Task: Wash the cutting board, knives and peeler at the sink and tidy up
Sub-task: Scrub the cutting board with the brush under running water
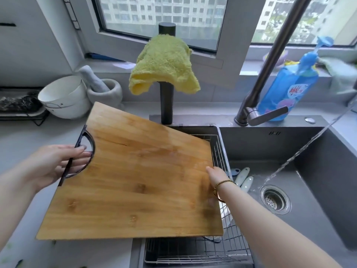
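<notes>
Cutting board [139, 176]: bamboo, rectangular, with a black-rimmed handle cut-out at its left end. It is held tilted above the surface [23, 132] and the left basin, and its right end overlaps the wire rack [218, 246] set in that basin.

Left hand [58, 163]: at the board's left end, with fingers curled through the cut-out around the black handle bar.

Right hand [217, 176]: clasps the board's right edge. The fingers are blurred and partly hidden, and a bracelet sits on the wrist.

Pale-handled utensils [243, 176]: lying in the right basin of the sink [318, 151], just right of the right hand. Only the handles show, so knife and peeler cannot be told apart.

Water stream [301, 151]: falls slantwise into the right basin, landing near the drain [275, 199].

Faucet [270, 60]: dark metal, at the far side of the sink.

Yellow cloth [164, 64]: draped over a dark post beyond the board.

Blue soap bottle [284, 88]: behind the faucet, far right.

White bowls [63, 95] and grey mortar [104, 91]: far left on the surface.
</notes>
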Tool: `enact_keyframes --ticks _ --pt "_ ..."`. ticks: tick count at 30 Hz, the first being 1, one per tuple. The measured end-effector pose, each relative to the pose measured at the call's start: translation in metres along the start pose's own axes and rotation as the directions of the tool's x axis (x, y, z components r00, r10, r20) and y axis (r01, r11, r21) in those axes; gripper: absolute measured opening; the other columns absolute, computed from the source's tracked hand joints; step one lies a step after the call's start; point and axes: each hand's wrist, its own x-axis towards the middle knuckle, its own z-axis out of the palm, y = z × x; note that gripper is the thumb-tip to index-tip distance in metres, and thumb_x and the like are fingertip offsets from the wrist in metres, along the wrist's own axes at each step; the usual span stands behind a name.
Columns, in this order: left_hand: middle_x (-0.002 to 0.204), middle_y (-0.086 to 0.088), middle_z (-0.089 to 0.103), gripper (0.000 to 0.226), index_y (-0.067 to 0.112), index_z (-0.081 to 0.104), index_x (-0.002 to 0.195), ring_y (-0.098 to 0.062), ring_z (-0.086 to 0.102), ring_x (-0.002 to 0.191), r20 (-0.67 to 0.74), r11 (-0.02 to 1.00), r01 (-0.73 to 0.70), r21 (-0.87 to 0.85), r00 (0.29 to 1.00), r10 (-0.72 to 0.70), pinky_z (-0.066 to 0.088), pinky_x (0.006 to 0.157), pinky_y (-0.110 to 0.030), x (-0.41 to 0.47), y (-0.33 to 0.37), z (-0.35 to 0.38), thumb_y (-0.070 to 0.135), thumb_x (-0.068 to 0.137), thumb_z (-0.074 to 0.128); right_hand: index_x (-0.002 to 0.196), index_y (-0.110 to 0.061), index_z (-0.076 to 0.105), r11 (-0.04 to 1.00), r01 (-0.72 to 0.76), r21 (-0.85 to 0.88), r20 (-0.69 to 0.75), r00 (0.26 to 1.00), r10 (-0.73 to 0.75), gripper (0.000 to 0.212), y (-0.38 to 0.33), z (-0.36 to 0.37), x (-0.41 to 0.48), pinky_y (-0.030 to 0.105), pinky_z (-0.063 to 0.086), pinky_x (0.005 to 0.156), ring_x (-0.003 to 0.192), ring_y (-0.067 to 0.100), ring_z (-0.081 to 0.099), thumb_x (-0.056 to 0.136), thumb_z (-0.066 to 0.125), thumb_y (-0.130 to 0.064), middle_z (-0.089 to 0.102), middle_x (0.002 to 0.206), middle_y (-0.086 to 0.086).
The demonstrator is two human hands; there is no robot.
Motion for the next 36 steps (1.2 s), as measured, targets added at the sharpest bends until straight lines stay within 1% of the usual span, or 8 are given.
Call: enact_keyframes --ticks 4,7,11,17,21,26,31,36 --pt "0.054 0.001 0.069 0.014 0.003 0.049 0.104 -0.006 0.066 0.048 0.037 0.999 0.021 -0.025 0.999 -0.020 0.048 0.039 -0.014 0.001 -0.005 -0.003 0.006 0.095 0.039 0.138 -0.005 0.036 0.960 0.280 0.024 -0.122 0.954 -0.275 0.042 0.010 -0.011 -0.020 0.028 0.034 0.102 0.125 0.021 0.043 0.097 0.033 -0.009 0.042 0.141 0.011" --pt "0.058 -0.007 0.068 0.016 0.005 0.054 0.084 -0.007 0.066 0.046 0.045 1.000 0.009 -0.001 0.999 -0.009 0.048 0.039 -0.014 -0.003 -0.006 -0.001 0.004 0.093 0.041 0.126 -0.001 0.051 0.854 0.503 -0.135 -0.315 0.795 -0.518 0.035 0.022 -0.017 -0.035 0.017 0.033 0.094 0.121 0.022 0.048 0.093 0.037 0.001 0.054 0.128 0.011" --pt "0.054 -0.003 0.069 0.014 0.004 0.055 0.082 -0.011 0.067 0.048 0.051 1.000 -0.012 0.011 0.999 0.011 0.052 0.042 -0.017 -0.012 -0.005 0.001 -0.001 0.091 0.046 0.126 0.002 0.050 0.799 0.535 -0.274 -0.341 0.723 -0.601 0.038 0.031 -0.018 -0.040 0.017 0.022 0.104 0.131 0.022 0.039 0.090 0.041 0.006 0.046 0.136 0.012" --pt "0.085 -0.011 0.063 0.010 0.007 0.054 0.089 -0.008 0.068 0.055 0.044 0.998 -0.047 -0.034 0.998 0.048 0.053 0.045 -0.016 -0.025 -0.011 0.007 0.000 0.091 0.047 0.147 -0.022 -0.008 0.627 0.604 -0.492 0.338 0.796 -0.502 0.092 0.032 0.034 -0.069 0.025 -0.010 0.107 0.143 0.015 -0.013 0.084 0.054 -0.050 -0.017 0.154 -0.003" --pt "0.076 -0.008 0.062 0.017 0.015 0.049 0.104 -0.008 0.063 0.044 0.046 1.000 0.002 -0.021 0.999 -0.001 0.047 0.035 -0.018 -0.031 -0.022 0.019 0.007 0.090 0.052 0.145 -0.025 -0.017 0.517 0.614 -0.596 0.410 0.786 -0.462 0.116 0.033 0.044 -0.071 0.037 -0.014 0.111 0.139 0.015 -0.025 0.066 0.055 -0.071 -0.027 0.151 -0.001" --pt "0.061 -0.010 0.062 0.022 0.012 0.047 0.109 -0.007 0.055 0.031 -0.009 1.000 -0.019 -0.018 1.000 0.019 0.041 0.030 -0.014 -0.032 -0.026 0.033 0.003 0.090 0.052 0.145 -0.028 -0.013 0.475 0.695 -0.539 0.485 0.717 -0.500 0.124 0.031 0.055 -0.083 0.033 -0.016 0.107 0.126 0.003 -0.029 0.039 0.017 -0.085 -0.033 0.139 -0.013" --pt "0.075 -0.010 0.056 0.013 0.016 0.054 0.090 -0.004 0.056 0.034 -0.015 0.998 -0.027 -0.057 1.000 0.027 0.043 0.034 -0.013 -0.030 -0.029 0.033 0.003 0.090 0.052 0.147 -0.022 -0.006 0.538 0.588 -0.605 0.320 0.797 -0.511 0.077 0.033 0.040 -0.082 0.029 -0.014 0.110 0.143 0.013 -0.013 0.091 0.035 -0.054 -0.014 0.155 -0.002" --pt "0.065 -0.007 0.064 0.017 0.019 0.053 0.084 -0.003 0.058 0.036 -0.007 0.996 -0.032 -0.083 0.999 0.031 0.045 0.035 -0.013 -0.030 -0.028 0.033 0.003 0.091 0.050 0.147 -0.010 0.005 0.765 0.274 -0.584 -0.225 0.850 -0.476 0.062 0.047 -0.022 -0.062 0.032 -0.004 0.116 0.144 0.020 -0.004 0.097 0.034 -0.033 0.000 0.156 0.007"
